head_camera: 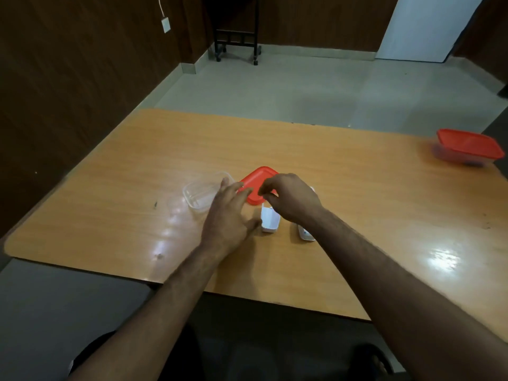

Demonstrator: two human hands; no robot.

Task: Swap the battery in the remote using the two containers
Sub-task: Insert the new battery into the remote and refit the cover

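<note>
Lying on the table: two white remote pieces are seen, side by side and slightly apart.
Remote piece one [270, 223]: a white tray-like shell, hollow side up, is seen just below the right hand; which piece is body and which cover cannot be told.
Remote piece two [305, 234]: a white part, mostly hidden under the right wrist.
Battery: none can be made out; anything between the fingertips is too small to tell.
Right hand [291, 199]: the grip is curled, thumb and forefinger drawn together above the red lid; whether something is pinched cannot be told.
Left hand [229, 215]: the grip is released, fingers straight and spread, tips reaching toward the lid's near edge and the clear tub.
Red lid [258, 178]: one loose lid is laid flat on the table, partly covered by both hands.
Clear container [202, 195]: one open tub, lidless, is set just left of the red lid.
Closed container [467, 148]: one tub with a red lid on is placed well apart, at the table's far right.
Containers counted: two; red lids counted: two.
Table [357, 166]: one orange wooden top, glossy with reflections.
</note>
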